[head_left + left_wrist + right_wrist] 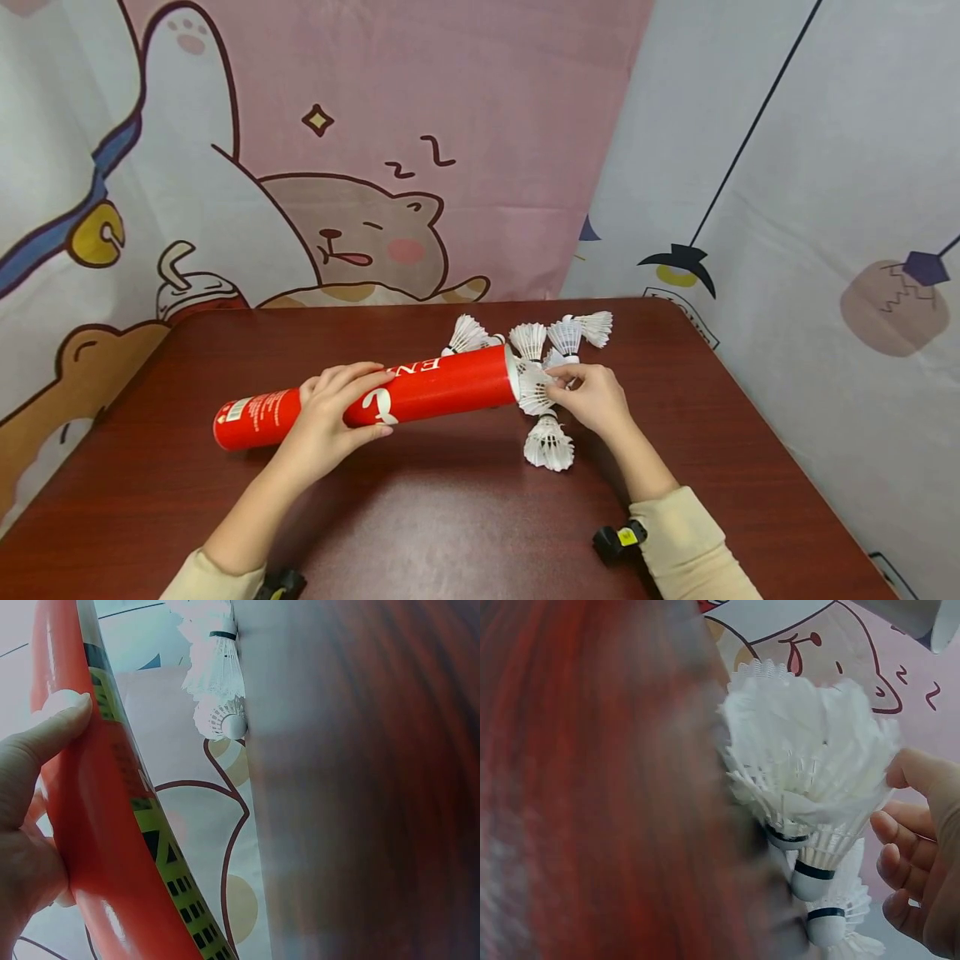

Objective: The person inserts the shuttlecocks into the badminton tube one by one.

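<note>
My left hand (322, 425) grips a long red shuttlecock tube (457, 385) around its middle, thumb on the near side. The tube tilts, its right end raised above the table and its printed left end lower. Beside the white-rimmed right end, my right hand (592, 400) pinches the feather edge of a white shuttlecock (534, 390). In the right wrist view, thumb and forefinger meet at the feathers (855, 750), and the tube's rim (937, 630) shows at the upper right. Another shuttlecock (549, 443) lies just nearer than the pinched one.
Several more shuttlecocks lie behind the tube's right end, among them one at the left (467, 335) and one at the far right (596, 327). They rest on a dark red-brown table (465, 517). A cartoon-printed curtain (510, 125) hangs behind the table.
</note>
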Tool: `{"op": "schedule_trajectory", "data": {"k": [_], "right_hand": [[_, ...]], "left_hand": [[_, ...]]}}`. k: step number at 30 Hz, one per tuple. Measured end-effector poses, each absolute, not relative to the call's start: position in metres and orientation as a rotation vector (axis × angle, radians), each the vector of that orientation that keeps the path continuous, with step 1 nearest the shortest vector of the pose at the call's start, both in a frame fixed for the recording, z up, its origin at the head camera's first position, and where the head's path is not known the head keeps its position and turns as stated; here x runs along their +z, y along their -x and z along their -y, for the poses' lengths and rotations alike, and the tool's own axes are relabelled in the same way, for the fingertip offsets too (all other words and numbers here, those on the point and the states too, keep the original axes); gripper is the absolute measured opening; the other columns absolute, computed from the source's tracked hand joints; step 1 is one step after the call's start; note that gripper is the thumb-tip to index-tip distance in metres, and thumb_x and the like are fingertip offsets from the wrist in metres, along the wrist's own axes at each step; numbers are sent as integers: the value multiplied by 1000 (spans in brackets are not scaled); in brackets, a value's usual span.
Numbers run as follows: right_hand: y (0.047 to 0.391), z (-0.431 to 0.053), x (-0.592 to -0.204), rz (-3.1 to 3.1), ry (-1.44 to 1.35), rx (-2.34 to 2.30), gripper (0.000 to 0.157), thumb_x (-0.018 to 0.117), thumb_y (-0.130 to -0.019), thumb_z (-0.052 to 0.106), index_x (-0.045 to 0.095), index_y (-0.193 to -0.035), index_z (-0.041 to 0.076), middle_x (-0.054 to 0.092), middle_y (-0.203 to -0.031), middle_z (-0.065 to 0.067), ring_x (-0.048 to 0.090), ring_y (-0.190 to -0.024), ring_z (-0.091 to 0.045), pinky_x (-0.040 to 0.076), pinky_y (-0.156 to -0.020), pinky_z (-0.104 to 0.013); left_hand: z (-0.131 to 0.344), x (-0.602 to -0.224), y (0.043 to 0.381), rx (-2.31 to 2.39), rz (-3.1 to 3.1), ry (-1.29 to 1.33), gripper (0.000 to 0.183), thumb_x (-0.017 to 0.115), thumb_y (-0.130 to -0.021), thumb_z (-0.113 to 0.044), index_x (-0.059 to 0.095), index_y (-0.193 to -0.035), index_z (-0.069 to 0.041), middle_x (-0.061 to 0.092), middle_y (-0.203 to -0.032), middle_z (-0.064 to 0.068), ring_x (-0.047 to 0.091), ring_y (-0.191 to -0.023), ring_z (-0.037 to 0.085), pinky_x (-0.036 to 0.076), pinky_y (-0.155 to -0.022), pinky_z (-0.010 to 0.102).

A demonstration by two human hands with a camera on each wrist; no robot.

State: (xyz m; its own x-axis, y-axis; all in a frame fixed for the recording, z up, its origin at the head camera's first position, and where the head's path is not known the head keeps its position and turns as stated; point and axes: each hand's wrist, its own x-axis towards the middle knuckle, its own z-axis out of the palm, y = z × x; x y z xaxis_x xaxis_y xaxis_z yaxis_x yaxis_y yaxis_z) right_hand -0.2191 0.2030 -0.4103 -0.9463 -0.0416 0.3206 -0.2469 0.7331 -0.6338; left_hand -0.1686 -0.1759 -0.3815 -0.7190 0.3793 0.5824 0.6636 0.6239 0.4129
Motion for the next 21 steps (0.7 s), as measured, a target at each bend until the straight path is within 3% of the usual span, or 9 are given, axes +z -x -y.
{"op": "schedule_trajectory", "data": {"k": [21], "right_hand": [[214,-215,-392,2543,-300,989,10,72,-78,10,78,-86,10,69,-73,2,50,-56,-14,38,-48,-30]], "left_hand": [[175,-380,169,-860,2423,819,72,90,-64,-20,60,-129,-24,53,-129,0,43,-116,21,24,-85,49]]}}
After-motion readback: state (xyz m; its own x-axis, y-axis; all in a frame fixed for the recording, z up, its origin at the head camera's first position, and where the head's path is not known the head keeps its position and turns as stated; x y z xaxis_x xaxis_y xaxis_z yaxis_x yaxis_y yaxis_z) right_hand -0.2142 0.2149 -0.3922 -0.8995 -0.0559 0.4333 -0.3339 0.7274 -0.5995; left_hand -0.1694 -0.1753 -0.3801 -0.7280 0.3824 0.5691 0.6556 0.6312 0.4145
